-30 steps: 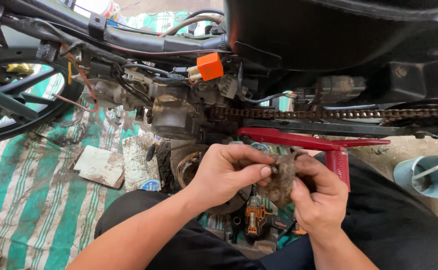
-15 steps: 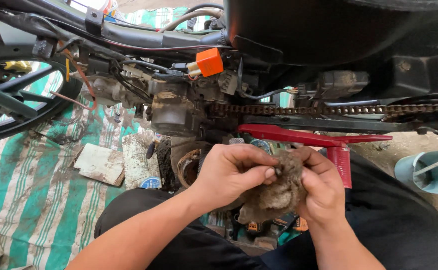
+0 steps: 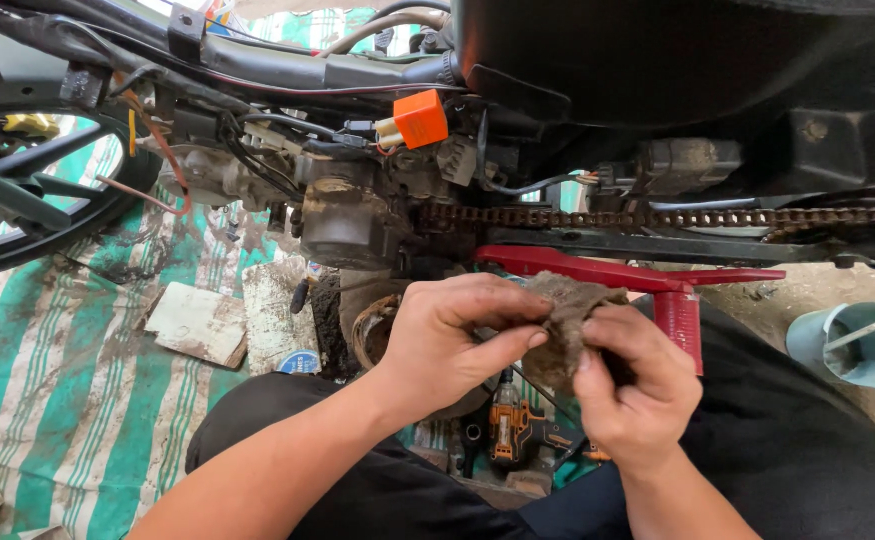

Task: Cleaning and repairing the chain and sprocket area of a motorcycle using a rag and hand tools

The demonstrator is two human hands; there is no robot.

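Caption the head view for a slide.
Both hands, left hand and right hand, grip a dirty rag below a motorcycle's drive chain.

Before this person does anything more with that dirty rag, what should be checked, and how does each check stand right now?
1. Left hand grips the rag: ok.
2. Right hand grips the rag too: ok.
3. Anything wrapped inside the rag: cannot tell.
4. Hands apart from the drive chain: ok.
5. Orange power tool lying below the hands, not underfoot: cannot tell.
6. Ground sheet tidy: not ok, soiled, with scraps on it.
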